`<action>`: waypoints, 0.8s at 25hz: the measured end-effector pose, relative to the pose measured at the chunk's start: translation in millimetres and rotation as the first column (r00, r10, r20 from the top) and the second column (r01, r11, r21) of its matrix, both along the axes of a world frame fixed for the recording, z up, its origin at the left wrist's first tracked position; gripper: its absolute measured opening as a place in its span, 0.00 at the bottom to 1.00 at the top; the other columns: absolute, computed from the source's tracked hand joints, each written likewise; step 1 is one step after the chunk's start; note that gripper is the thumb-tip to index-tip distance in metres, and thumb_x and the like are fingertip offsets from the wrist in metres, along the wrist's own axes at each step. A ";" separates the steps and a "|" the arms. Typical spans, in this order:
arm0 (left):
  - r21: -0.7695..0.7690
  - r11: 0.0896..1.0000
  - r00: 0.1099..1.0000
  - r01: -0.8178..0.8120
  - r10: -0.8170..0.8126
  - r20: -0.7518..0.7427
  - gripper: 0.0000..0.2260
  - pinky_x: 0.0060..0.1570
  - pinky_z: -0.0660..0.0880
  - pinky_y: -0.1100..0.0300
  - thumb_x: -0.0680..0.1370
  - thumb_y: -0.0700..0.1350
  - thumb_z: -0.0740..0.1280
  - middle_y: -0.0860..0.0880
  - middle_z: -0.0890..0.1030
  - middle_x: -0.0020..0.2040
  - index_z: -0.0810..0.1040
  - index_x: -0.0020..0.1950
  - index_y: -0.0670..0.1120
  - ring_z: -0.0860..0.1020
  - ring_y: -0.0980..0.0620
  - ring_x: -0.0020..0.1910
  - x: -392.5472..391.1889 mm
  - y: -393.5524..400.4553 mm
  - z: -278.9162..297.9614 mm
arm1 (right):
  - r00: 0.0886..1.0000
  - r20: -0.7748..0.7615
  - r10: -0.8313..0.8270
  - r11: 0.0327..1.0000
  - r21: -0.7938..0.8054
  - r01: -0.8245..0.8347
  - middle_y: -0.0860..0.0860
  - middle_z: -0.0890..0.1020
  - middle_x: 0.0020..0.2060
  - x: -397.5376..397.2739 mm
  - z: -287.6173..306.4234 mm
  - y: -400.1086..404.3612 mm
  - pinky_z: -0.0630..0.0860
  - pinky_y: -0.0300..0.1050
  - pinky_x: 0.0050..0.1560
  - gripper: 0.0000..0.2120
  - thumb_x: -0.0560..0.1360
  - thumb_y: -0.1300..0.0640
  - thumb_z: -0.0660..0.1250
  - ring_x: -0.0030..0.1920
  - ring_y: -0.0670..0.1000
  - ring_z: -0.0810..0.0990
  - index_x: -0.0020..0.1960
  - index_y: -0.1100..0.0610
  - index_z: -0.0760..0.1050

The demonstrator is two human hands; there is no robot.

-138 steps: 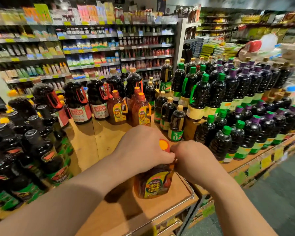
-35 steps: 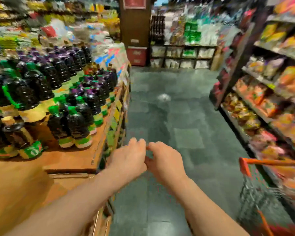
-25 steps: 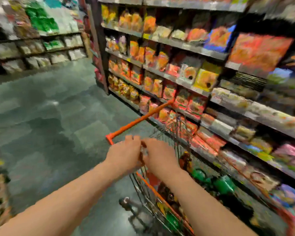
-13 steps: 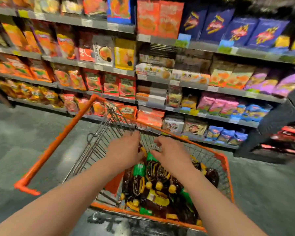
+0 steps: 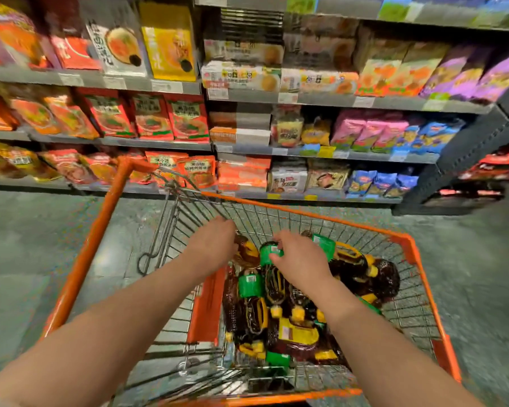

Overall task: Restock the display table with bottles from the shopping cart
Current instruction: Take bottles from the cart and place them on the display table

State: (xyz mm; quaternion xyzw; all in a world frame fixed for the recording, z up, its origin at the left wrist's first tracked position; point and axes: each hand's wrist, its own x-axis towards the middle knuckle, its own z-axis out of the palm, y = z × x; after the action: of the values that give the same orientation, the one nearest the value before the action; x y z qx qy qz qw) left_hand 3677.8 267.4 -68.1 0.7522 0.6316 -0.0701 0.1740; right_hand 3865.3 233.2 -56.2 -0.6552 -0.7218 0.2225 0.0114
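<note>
Bottles (image 5: 291, 306) fill the orange shopping cart (image 5: 406, 239), where the right hand (image 5: 301, 257) pinches a green-capped bottle (image 5: 269, 254); the left hand's (image 5: 212, 242) grip is unclear.

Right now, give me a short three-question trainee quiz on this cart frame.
1. True or false: both hands are over the cart basket.
2. The cap nearest the right hand fingertips is: A red, B green, C white.
3. What stands behind the cart?

Key
1. True: the left hand and right hand reach over the bottles.
2. B, the green cap; a firm grip is not clear.
3. Shelves of packaged snacks.
</note>
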 end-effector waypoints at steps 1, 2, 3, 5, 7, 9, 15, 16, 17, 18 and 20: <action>-0.018 1.000 1.000 0.004 -0.004 -0.001 0.15 0.56 0.73 0.49 0.77 0.48 0.67 0.41 0.76 0.57 0.75 0.60 0.40 0.75 0.42 0.59 -1.0 7.0 -13.1 | 1.000 0.010 -0.002 1.000 -0.016 0.002 0.48 0.80 0.56 1.0 -12.5 5.9 0.79 0.50 0.49 0.18 0.77 0.48 0.64 0.55 0.52 0.79 0.65 0.50 0.71; -0.031 1.000 1.000 -0.001 0.001 -0.002 0.15 0.56 0.73 0.49 0.77 0.48 0.68 0.41 0.76 0.57 0.75 0.59 0.40 0.75 0.42 0.60 -0.6 15.4 -27.6 | 1.000 0.023 -0.001 1.000 -0.029 0.002 0.49 0.80 0.56 1.7 -27.8 13.5 0.79 0.51 0.49 0.17 0.77 0.49 0.64 0.55 0.52 0.79 0.65 0.50 0.72; -0.042 0.999 1.000 -0.010 0.010 0.001 0.14 0.55 0.74 0.49 0.77 0.48 0.68 0.41 0.76 0.56 0.75 0.58 0.40 0.75 0.42 0.59 0.5 23.6 -42.0 | 0.999 0.039 0.002 0.999 -0.039 -0.001 0.49 0.81 0.55 2.5 -43.8 21.2 0.79 0.51 0.49 0.16 0.77 0.50 0.65 0.54 0.53 0.80 0.64 0.51 0.72; -0.082 0.994 0.998 -0.068 0.069 0.005 0.13 0.52 0.75 0.50 0.77 0.48 0.68 0.41 0.76 0.54 0.76 0.55 0.41 0.77 0.41 0.55 4.5 40.4 -71.6 | 0.997 0.073 0.006 0.997 -0.083 0.000 0.51 0.81 0.53 2.7 -76.9 36.3 0.80 0.52 0.48 0.15 0.77 0.50 0.65 0.53 0.54 0.80 0.62 0.52 0.73; -0.127 0.982 0.990 -0.139 0.141 0.007 0.10 0.49 0.76 0.50 0.76 0.47 0.68 0.41 0.77 0.53 0.76 0.51 0.41 0.77 0.41 0.52 8.4 57.9 -97.8 | 0.996 0.089 0.008 0.991 -0.135 0.004 0.52 0.81 0.52 0.6 -111.6 51.0 0.79 0.50 0.46 0.14 0.76 0.53 0.65 0.52 0.55 0.80 0.61 0.54 0.74; -0.164 0.969 0.983 -0.183 0.184 -0.009 0.11 0.50 0.76 0.48 0.75 0.46 0.68 0.39 0.78 0.53 0.77 0.51 0.40 0.78 0.39 0.52 11.6 71.6 -124.8 | 0.995 0.098 0.023 0.985 -0.174 -0.006 0.54 0.81 0.51 -3.6 -142.4 63.7 0.78 0.49 0.44 0.13 0.75 0.56 0.64 0.51 0.57 0.80 0.60 0.56 0.74; -0.257 0.924 0.959 -0.284 0.280 -0.055 0.17 0.56 0.75 0.49 0.77 0.47 0.67 0.38 0.78 0.60 0.76 0.61 0.38 0.77 0.39 0.60 14.0 95.7 -192.9 | 0.991 0.110 0.074 0.974 -0.222 -0.048 0.55 0.79 0.53 -20.5 -218.2 95.8 0.77 0.50 0.44 0.14 0.74 0.59 0.65 0.52 0.58 0.79 0.60 0.56 0.74; -0.276 0.912 0.952 -0.304 0.302 -0.048 0.18 0.57 0.74 0.50 0.78 0.48 0.67 0.38 0.77 0.60 0.75 0.63 0.38 0.76 0.39 0.61 14.1 98.6 -201.6 | 0.992 0.101 0.074 0.973 -0.225 -0.050 0.55 0.78 0.55 -23.3 -228.4 101.0 0.77 0.50 0.46 0.16 0.74 0.59 0.65 0.53 0.58 0.79 0.61 0.56 0.73; -0.288 0.903 0.946 -0.317 0.321 -0.034 0.19 0.57 0.74 0.50 0.78 0.48 0.67 0.38 0.77 0.61 0.73 0.64 0.38 0.75 0.39 0.62 14.6 100.3 -209.4 | 0.993 0.091 0.070 0.971 -0.234 -0.047 0.55 0.76 0.57 -26.0 -237.4 105.5 0.77 0.51 0.49 0.17 0.74 0.58 0.66 0.55 0.58 0.79 0.63 0.56 0.72; -0.300 0.896 0.940 -0.328 0.340 -0.015 0.19 0.58 0.73 0.50 0.78 0.48 0.67 0.38 0.76 0.61 0.71 0.64 0.39 0.75 0.39 0.63 15.2 101.4 -216.9 | 0.995 0.081 0.062 0.966 -0.255 -0.039 0.55 0.74 0.59 -28.9 -245.3 109.8 0.76 0.51 0.51 0.19 0.74 0.58 0.67 0.56 0.59 0.78 0.64 0.56 0.71; -0.317 0.882 0.928 -0.348 0.372 0.016 0.20 0.60 0.72 0.50 0.78 0.50 0.67 0.38 0.76 0.62 0.69 0.64 0.40 0.74 0.39 0.63 16.3 104.8 -231.2 | 0.996 0.065 0.060 0.950 -0.311 -0.037 0.55 0.72 0.62 -36.9 -262.6 119.3 0.75 0.52 0.54 0.23 0.75 0.59 0.66 0.59 0.59 0.76 0.68 0.54 0.68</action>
State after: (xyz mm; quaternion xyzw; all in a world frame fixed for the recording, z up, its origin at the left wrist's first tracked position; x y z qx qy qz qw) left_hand 3694.1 372.2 -299.2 0.5875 0.7342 -0.1055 0.3236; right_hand 3828.4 352.5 -318.8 -0.6389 -0.6938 0.3086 -0.1234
